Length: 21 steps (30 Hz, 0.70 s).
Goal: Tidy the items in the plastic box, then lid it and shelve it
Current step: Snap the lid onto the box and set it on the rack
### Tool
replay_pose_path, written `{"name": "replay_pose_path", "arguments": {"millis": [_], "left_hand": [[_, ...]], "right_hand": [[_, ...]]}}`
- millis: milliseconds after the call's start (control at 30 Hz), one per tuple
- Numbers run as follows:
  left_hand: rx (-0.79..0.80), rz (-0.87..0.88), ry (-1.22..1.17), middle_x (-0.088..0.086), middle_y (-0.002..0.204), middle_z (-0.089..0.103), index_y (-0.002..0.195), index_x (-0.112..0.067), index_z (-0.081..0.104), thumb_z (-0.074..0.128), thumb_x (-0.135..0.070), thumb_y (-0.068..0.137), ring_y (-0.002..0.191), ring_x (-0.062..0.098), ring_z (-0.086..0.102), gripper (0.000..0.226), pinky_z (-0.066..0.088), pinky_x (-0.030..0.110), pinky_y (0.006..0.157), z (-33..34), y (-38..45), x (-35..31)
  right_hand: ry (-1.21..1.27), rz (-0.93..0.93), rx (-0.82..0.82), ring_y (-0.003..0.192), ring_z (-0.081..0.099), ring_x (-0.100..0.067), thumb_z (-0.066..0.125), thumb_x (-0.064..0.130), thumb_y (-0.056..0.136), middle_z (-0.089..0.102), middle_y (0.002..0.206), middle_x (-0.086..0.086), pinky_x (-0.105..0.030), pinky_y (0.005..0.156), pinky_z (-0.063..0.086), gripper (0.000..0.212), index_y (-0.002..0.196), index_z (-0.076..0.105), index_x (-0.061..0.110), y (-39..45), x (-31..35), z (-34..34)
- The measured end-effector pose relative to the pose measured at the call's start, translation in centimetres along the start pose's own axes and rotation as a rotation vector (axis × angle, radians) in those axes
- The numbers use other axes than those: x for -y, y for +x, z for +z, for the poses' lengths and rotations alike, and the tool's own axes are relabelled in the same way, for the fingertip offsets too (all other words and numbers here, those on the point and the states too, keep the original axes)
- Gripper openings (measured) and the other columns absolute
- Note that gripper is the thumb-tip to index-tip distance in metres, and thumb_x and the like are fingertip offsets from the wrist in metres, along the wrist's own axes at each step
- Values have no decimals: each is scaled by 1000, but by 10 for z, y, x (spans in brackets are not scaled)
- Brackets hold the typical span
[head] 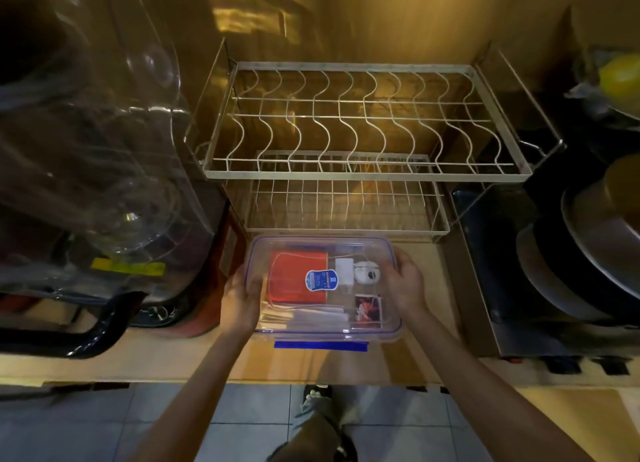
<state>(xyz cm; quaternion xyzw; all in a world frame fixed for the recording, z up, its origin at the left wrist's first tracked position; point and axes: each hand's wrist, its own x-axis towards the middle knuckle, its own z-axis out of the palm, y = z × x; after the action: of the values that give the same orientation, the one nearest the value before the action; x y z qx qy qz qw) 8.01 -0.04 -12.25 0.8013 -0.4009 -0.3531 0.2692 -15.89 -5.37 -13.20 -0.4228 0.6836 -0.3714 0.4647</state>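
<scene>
A clear plastic box (323, 330) with a blue-trimmed clear lid (322, 245) on top sits low in the middle of the view, in front of the rack. Through the lid I see a red pouch (289, 276), a white charger (343, 271), a round white object (366, 272), a small photo card (367, 307) and white papers (318, 314). A blue clip (320, 345) hangs at the near edge. My left hand (240, 297) grips the box's left side. On the right side, my right hand (405, 283) holds it.
A two-tier wire dish rack (367, 174) stands just behind the box, with its lower shelf (343, 212) bare. Clear plastic-wrapped bulk (104, 184) fills the left. A stove with stacked pans (588, 261) is on the right. The counter edge (242, 378) runs below.
</scene>
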Motion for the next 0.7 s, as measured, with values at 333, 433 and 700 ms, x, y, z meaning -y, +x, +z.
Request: {"name": "replay_pose_path", "arguments": {"millis": [333, 433, 700], "left_hand": [[-34, -34, 47, 24, 139, 45, 138, -8, 35, 38, -34, 96, 127, 40, 42, 49, 36, 45, 104, 12, 8, 4], [-41, -69, 24, 25, 135, 47, 134, -7, 37, 40, -31, 95, 124, 40, 45, 46, 38, 45, 101, 13, 7, 4], [-97, -97, -1, 28, 129, 50, 129, -5, 40, 40, -36, 95, 117, 42, 50, 46, 42, 45, 94, 21, -2, 4]], "right_hand": [[-25, -39, 69, 104, 65, -20, 43, 20, 98, 62, 124, -6, -43, 88, 56, 40, 138, 41, 22, 2, -4, -4], [-60, -77, 84, 106, 64, -21, 40, 25, 99, 61, 125, -6, -46, 88, 56, 37, 136, 41, 27, 1, -8, -4], [-247, -139, 61, 113, 57, -18, 38, 25, 98, 53, 129, -4, -44, 95, 53, 35, 134, 40, 26, 1, -14, -4]]}}
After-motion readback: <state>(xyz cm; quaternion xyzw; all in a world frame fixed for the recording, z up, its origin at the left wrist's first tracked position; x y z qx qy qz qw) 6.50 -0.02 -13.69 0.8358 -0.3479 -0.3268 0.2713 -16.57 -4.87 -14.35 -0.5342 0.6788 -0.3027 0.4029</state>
